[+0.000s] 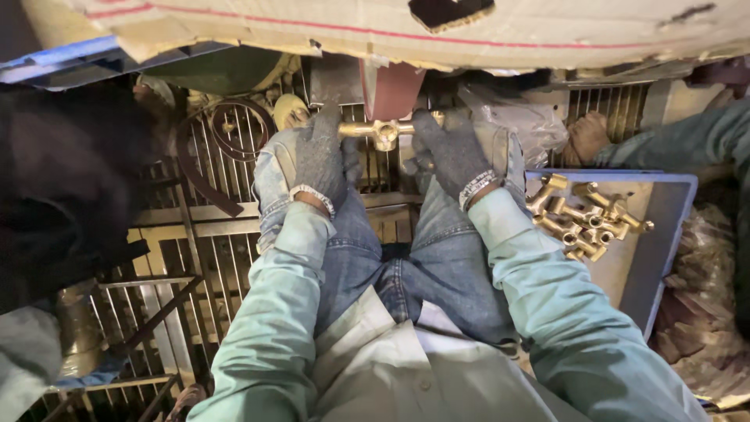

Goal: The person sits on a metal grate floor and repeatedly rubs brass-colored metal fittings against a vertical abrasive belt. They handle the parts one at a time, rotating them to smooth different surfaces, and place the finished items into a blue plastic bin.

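Note:
Both of my hands wear grey knit gloves. My left hand (320, 160) and my right hand (451, 152) grip the two ends of a brass fitting (380, 132) between them. The fitting is pressed against a reddish-brown sanding belt (393, 87) that runs upright just beyond it. My knees in blue jeans lie under my wrists.
A blue tray (669, 227) at my right holds several brass fittings (587, 219). Another person's hand (587, 134) and teal sleeve reach in at the far right. A metal grating (207, 234) covers the floor at left, with a dark loop of belt (205, 168) on it. Cardboard (469, 27) hangs overhead.

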